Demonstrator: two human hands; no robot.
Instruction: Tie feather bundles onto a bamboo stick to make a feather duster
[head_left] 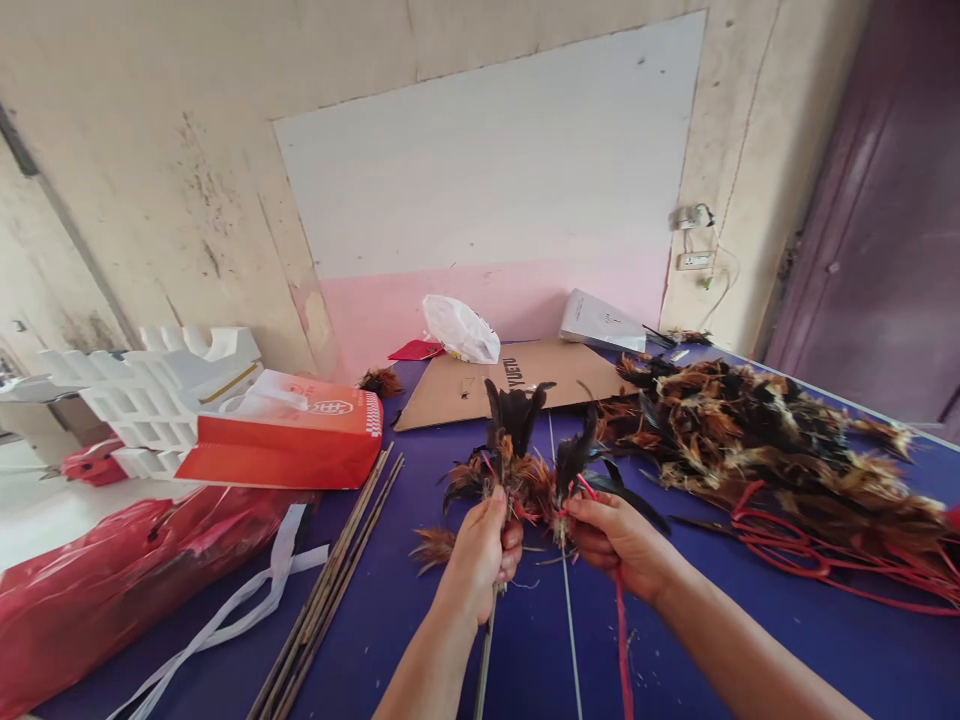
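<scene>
My left hand is closed around a thin stick that runs down toward me. Brown and black feathers fan out from the stick's upper end, just above my fingers. Beside it, my right hand is closed on a small bunch of dark feathers and a pink string. That string shows at my right fingertips and hangs down below the hand. Pink strands also show among the feathers at the stick. One loose brown feather tuft lies on the blue table left of my hands.
A large feather pile and a tangle of pink string cover the right side. Several bare sticks, white strips, a red plastic bag and an orange-and-white bag lie left. Flat cardboard lies behind.
</scene>
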